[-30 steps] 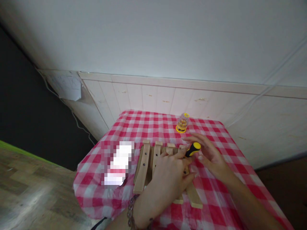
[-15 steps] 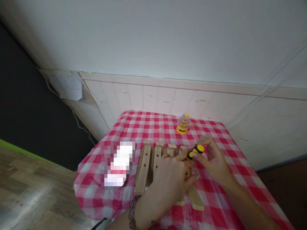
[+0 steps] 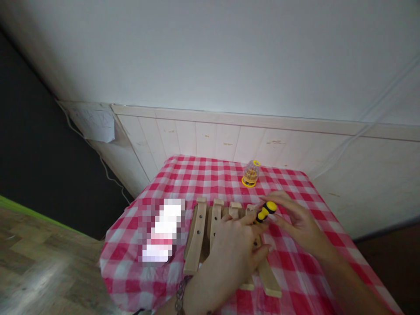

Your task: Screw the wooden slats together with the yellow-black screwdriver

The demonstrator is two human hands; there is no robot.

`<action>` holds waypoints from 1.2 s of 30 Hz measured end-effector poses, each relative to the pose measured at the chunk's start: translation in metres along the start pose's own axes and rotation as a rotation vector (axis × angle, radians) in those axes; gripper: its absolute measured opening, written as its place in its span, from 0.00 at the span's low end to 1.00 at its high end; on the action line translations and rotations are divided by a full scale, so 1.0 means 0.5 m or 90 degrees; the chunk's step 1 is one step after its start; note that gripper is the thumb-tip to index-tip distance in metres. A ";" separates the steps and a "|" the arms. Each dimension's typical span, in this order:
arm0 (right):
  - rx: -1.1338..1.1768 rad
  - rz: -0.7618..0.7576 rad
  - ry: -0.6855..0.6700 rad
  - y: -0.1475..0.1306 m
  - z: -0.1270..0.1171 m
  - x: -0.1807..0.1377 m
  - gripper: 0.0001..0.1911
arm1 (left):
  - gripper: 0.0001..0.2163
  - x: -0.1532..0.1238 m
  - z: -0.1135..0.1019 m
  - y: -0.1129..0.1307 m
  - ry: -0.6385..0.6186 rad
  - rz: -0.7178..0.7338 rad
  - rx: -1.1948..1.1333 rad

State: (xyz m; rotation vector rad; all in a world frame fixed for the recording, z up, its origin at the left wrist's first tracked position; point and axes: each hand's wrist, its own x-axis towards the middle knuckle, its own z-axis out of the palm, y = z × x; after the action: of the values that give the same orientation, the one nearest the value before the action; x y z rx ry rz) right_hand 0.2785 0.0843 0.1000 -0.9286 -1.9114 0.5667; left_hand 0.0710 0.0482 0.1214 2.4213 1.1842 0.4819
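My right hand has its thumb and fingers around the yellow-and-black handle of a screwdriver, which tilts over the far end of the rightmost wooden slat. The screwdriver's tip is hidden. My left hand lies across a wooden rack of several slats, its fingertips by the foot of the screwdriver and its thumb at the rightmost slat's right side. Dark screws show in the slats on the left. My left hand and forearm cover much of the middle slats.
A clear bit case with a yellow base stands near the back of the table. A blurred-out bright flat object lies left of the rack. The red-and-white checked tablecloth reaches the panelled wall.
My right hand's fingers have shifted and loosened somewhat around the screwdriver handle. The screwdriver stands a little more steeply. The left hand keeps its place on the rack, and the view has tipped slightly.
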 end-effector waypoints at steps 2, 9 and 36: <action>-0.020 -0.009 0.033 0.002 0.008 0.002 0.11 | 0.13 0.000 -0.003 0.002 -0.004 0.002 0.006; -0.047 -0.020 0.144 -0.007 0.045 0.002 0.11 | 0.13 0.005 0.002 0.003 -0.007 -0.001 0.020; -0.063 -0.082 0.138 -0.004 0.047 0.002 0.06 | 0.11 0.003 -0.006 0.005 -0.011 0.011 0.021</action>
State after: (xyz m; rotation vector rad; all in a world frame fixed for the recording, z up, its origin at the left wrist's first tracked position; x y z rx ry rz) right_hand 0.2570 0.0834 0.0906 -0.8838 -1.7997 0.2853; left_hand 0.0722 0.0486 0.1254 2.4608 1.1738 0.4480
